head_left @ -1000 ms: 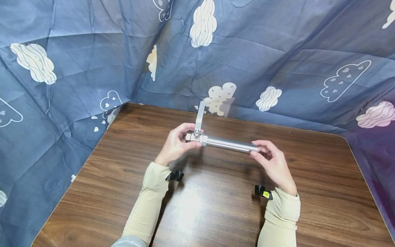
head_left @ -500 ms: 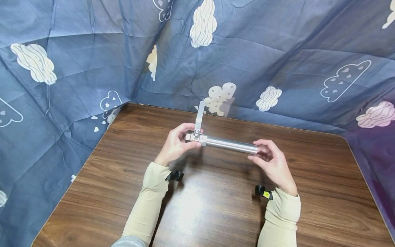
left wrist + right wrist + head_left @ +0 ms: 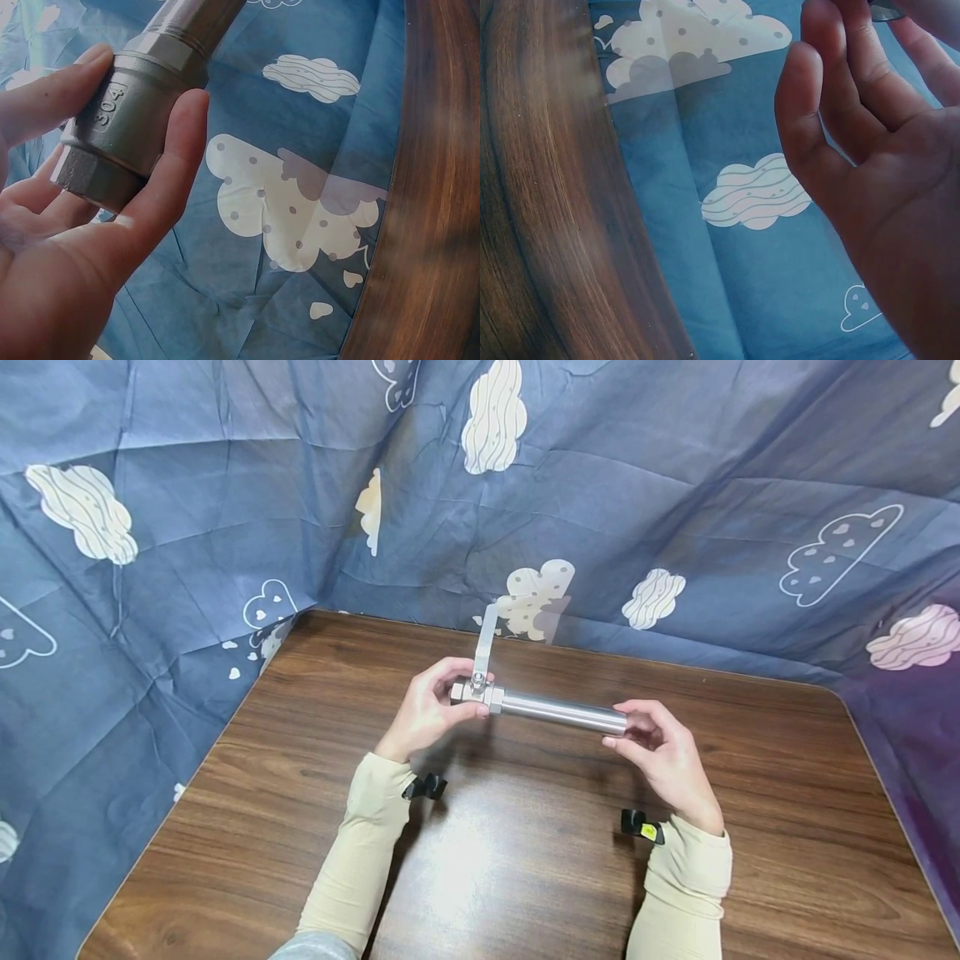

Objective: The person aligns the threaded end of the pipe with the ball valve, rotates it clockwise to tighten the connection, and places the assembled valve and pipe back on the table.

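Observation:
A steel ball valve [image 3: 474, 694] is held above the table, gripped between the thumb and fingers of my left hand [image 3: 422, 717]. Its flat lever handle [image 3: 486, 639] points up and away. In the left wrist view the valve body [image 3: 112, 127] shows a raised "304". A shiny metal pipe [image 3: 558, 711] joins the valve's right end and runs level to the right; the joint's threads are hidden. My right hand [image 3: 670, 768] holds the pipe's far end between thumb and fingers. Only a sliver of the pipe end [image 3: 887, 10] appears in the right wrist view, above the palm.
Beneath the hands lies a brown wood-grain table [image 3: 525, 843] with a bright reflection near its middle. A blue cloth [image 3: 637, 468] printed with clouds hangs behind it and along both sides. Each wrist wears a small black camera mount [image 3: 426, 787].
My right thumb and fingers have shifted slightly round the pipe's end, the thumb now lower and farther left. The valve, lever and left hand look the same.

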Demonstrator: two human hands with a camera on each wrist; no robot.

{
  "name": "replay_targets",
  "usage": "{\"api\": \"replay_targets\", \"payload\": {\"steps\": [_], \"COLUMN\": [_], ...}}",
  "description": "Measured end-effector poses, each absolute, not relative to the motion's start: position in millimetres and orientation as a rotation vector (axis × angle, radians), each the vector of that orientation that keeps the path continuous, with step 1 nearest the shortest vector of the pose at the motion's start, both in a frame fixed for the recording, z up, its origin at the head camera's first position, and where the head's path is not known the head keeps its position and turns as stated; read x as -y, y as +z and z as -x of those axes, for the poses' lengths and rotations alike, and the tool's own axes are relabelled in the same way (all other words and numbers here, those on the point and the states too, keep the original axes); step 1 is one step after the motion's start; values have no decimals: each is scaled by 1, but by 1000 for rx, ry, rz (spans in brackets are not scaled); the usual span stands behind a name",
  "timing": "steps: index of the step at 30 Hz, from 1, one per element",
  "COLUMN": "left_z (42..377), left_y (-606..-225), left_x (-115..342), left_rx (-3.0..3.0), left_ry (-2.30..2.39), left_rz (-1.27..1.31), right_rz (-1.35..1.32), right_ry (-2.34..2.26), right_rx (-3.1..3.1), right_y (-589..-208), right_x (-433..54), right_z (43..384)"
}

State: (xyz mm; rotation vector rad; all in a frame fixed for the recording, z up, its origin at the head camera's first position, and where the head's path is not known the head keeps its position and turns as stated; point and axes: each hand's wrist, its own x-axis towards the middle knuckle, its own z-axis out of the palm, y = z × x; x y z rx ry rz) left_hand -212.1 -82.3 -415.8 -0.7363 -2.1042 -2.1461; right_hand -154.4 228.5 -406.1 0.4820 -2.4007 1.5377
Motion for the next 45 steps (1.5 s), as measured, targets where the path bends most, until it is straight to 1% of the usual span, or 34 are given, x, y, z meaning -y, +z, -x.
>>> {"api": "replay_targets", "payload": {"steps": [9, 13, 32, 45], "left_z": [213, 213, 212, 212], "left_y": [-415, -415, -417, -415], "left_x": [82, 82, 82, 82], "left_rx": [2110, 2116, 2097, 2105], "left_ry": [-2145, -2137, -2163, -2159], "left_rz": [734, 737, 745, 742], "right_rz": [-439, -429, -444, -383], "right_ry": [1490, 1489, 1498, 1511], "right_rx": [2428, 2431, 2448, 2481], "right_y": [-402, -407, -401, -426], "right_x": [-227, -230, -227, -241], "right_z": [153, 156, 152, 163]}}
